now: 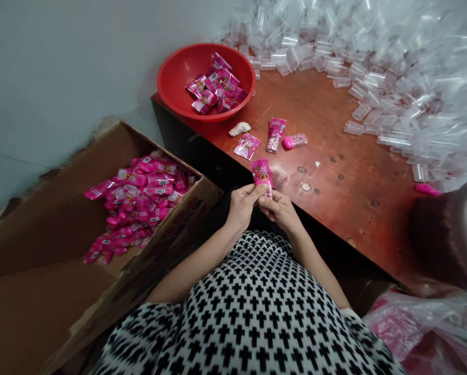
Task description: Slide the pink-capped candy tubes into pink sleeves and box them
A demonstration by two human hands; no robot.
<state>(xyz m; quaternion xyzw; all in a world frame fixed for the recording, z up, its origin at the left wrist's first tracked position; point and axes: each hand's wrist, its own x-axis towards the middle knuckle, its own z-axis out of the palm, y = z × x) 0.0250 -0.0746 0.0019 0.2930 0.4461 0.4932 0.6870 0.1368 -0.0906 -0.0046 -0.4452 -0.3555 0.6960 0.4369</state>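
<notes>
Between my left hand [242, 204] and my right hand [278, 209] is a candy tube [263, 176] in a pink printed sleeve, with pale pink candies showing at its lower end. Fingers and thumbs of both hands close on that lower end, in front of the table edge. Just beyond, on the table, lie a flat pink sleeve [247, 146], a sleeved candy tube [275, 135] and a bare tube with a pink cap [295, 141]. A crumpled white lump [240, 129] rests near the flat sleeve.
A red bowl [171, 86] of pink sleeves stands on the wooden table [335, 192]. Many clear plastic tubes [374, 88] are heaped at the back right. Left is a cardboard box [57, 276] with wrapped tubes [143, 200]. A bucket [436, 234] of pink candies and a plastic bag [432, 333] sit right.
</notes>
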